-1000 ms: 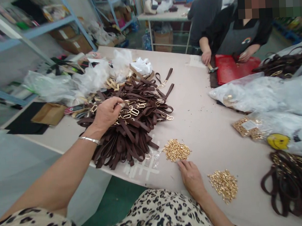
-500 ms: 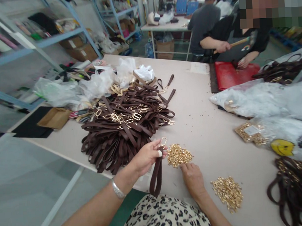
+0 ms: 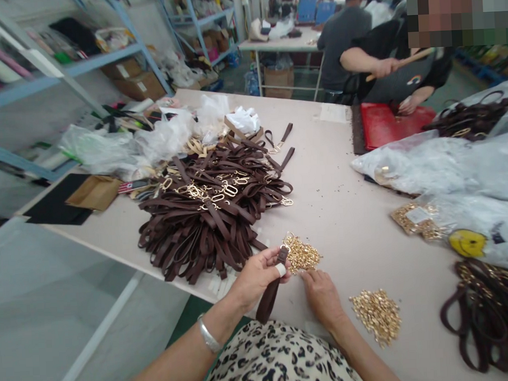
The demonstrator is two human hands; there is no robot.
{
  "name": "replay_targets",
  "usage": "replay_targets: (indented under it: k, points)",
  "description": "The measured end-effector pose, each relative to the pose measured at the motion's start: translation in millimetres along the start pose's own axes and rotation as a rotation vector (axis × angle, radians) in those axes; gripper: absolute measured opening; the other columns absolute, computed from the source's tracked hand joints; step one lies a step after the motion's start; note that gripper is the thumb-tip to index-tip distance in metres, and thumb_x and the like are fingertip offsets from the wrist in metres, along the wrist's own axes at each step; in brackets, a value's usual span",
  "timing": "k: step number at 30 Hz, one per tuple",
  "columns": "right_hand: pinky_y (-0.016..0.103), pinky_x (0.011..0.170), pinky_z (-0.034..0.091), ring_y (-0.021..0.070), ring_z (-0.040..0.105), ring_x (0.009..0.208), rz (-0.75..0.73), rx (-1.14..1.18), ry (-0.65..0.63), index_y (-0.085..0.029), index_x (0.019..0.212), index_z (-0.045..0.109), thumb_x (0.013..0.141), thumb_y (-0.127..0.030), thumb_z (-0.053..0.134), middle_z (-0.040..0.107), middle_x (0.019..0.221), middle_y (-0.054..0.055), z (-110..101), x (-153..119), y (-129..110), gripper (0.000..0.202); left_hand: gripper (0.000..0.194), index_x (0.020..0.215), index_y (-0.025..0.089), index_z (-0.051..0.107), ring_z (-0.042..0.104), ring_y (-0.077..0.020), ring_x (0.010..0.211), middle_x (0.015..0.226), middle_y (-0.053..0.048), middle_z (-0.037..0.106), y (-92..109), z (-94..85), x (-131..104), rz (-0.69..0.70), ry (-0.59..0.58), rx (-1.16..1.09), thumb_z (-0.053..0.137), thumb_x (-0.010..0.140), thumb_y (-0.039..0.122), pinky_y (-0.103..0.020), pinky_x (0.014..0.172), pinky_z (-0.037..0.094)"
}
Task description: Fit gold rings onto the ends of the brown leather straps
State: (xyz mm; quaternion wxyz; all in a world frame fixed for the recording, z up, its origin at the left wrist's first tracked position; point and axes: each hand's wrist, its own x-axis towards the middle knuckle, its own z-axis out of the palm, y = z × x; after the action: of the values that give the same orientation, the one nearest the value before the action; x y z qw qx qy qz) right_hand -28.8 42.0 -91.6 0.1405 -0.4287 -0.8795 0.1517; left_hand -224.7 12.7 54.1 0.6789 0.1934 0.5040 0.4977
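The tabletop [image 3: 336,237] is carrying a heap of brown straps [image 3: 197,232]. The left hand [image 3: 252,280] is clamping its grip on one looped strap [image 3: 268,302], which is hanging below the fingers. The right hand [image 3: 321,294] is resting at the near edge of a gold pile [image 3: 303,254]; whether its grip is closing on a piece, I cannot tell. The strap's gold clasp [image 3: 285,247] is showing beside the pile, so a low sweep could be scattering pieces.
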Motion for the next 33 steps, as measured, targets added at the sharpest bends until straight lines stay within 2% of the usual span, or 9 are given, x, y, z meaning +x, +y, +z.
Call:
replay_targets:
  k: [5, 10, 14, 18, 22, 24, 29, 33]
  points:
    - [0.031, 0.081, 0.049, 0.0194, 0.065, 0.085, 0.195, 0.265, 0.033, -0.02, 0.093, 0.069, 0.089, -0.025, 0.054, 0.072, 0.091, 0.005, -7, -18, 16, 0.017, 0.044, 0.107, 0.013, 0.063, 0.065, -0.014, 0.073, 0.092, -0.008, 0.069, -8, 0.7, -2, -0.021, 0.077, -0.014, 0.077, 0.065, 0.016, -0.025, 0.067, 0.052]
    - [0.027, 0.061, 0.051, 0.0179, 0.066, 0.063, 0.487, 0.416, 0.115, -0.018, 0.08, 0.07, 0.081, -0.048, 0.059, 0.072, 0.072, 0.004, -20, -30, 31, 0.032, 0.043, 0.106, 0.014, 0.062, 0.067, -0.0136, 0.071, 0.091, -0.008, 0.069, -26, 0.0, 2, -0.059, 0.117, -0.025, 0.076, 0.066, 0.014, -0.021, 0.062, 0.05]
    - [0.026, 0.056, 0.046, 0.016, 0.06, 0.057, 0.614, 0.443, 0.18, -0.018, 0.068, 0.064, 0.078, -0.051, 0.058, 0.066, 0.062, 0.001, -32, -27, 38, 0.036, 0.039, 0.105, 0.013, 0.061, 0.067, -0.0131, 0.071, 0.091, -0.006, 0.068, -40, 7.7, 6, -0.083, 0.087, 0.016, 0.07, 0.067, 0.011, -0.021, 0.063, 0.05]
    - [0.025, 0.056, 0.044, 0.0157, 0.058, 0.057, 0.636, 0.455, 0.164, -0.019, 0.063, 0.06, 0.076, -0.048, 0.06, 0.064, 0.059, 0.0, -43, -25, 45, 0.032, 0.037, 0.103, 0.012, 0.062, 0.067, -0.0145, 0.07, 0.09, -0.008, 0.069, -45, 16.5, 9, -0.077, 0.067, 0.056, 0.072, 0.068, 0.015, -0.024, 0.064, 0.05]
    - [0.028, 0.057, 0.044, 0.0185, 0.061, 0.057, 0.628, 0.421, 0.111, -0.02, 0.065, 0.063, 0.074, -0.042, 0.061, 0.066, 0.059, 0.0, -44, -30, 54, 0.023, 0.041, 0.106, 0.012, 0.061, 0.067, -0.0142, 0.071, 0.091, -0.008, 0.069, -44, 16.2, 10, -0.083, 0.093, 0.057, 0.071, 0.066, 0.013, -0.025, 0.066, 0.05]
    - [0.031, 0.062, 0.046, 0.0201, 0.063, 0.062, 0.606, 0.409, 0.101, -0.021, 0.072, 0.067, 0.074, -0.039, 0.059, 0.069, 0.066, 0.001, -42, -35, 59, 0.02, 0.042, 0.106, 0.012, 0.061, 0.066, -0.0139, 0.07, 0.09, -0.008, 0.069, -44, 13.2, 9, -0.079, 0.098, 0.061, 0.07, 0.066, 0.012, -0.024, 0.065, 0.049]
    - [0.037, 0.078, 0.05, 0.0224, 0.066, 0.079, 0.559, 0.382, 0.129, -0.019, 0.089, 0.069, 0.08, -0.035, 0.052, 0.072, 0.088, 0.007, -37, -55, 62, 0.025, 0.045, 0.108, 0.014, 0.061, 0.067, -0.0148, 0.072, 0.089, -0.006, 0.069, -46, 5.6, 8, -0.096, 0.125, 0.053, 0.073, 0.065, 0.016, -0.025, 0.066, 0.05]
    - [0.039, 0.083, 0.05, 0.0225, 0.065, 0.086, 0.506, 0.293, 0.219, -0.018, 0.095, 0.067, 0.086, -0.031, 0.047, 0.071, 0.093, 0.009, -37, -80, 60, 0.026, 0.043, 0.105, 0.014, 0.063, 0.067, -0.0156, 0.074, 0.089, -0.007, 0.07, -48, 2.2, 8, -0.108, 0.137, 0.044, 0.075, 0.064, 0.017, -0.026, 0.069, 0.051]
